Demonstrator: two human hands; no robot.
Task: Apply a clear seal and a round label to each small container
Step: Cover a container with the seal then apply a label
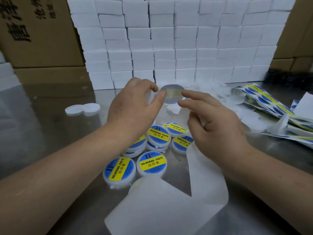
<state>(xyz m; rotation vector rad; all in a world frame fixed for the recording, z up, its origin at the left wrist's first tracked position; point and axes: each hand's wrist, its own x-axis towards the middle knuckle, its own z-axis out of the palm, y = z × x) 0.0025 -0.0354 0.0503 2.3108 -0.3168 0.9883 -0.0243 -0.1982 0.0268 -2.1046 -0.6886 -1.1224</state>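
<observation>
Left hand clamped on a small container, right hand meeting it at the clear seal.

The left hand [133,106] curls round a small white container [149,97], held up above the metal table [50,124], its thumb pressing the near edge of the round clear seal [172,95]. The right hand [215,119] stretches its forefinger to the seal's far edge, while its thumb seems to pinch a white backing strip [169,200] that trails down toward the viewer. Labelled containers [152,162] lie heaped below the hands; two unlabelled white lids [83,108] sit left, label sheets [269,100] right. Stacked white boxes [169,48] and cardboard cartons [39,31] stand behind.
</observation>
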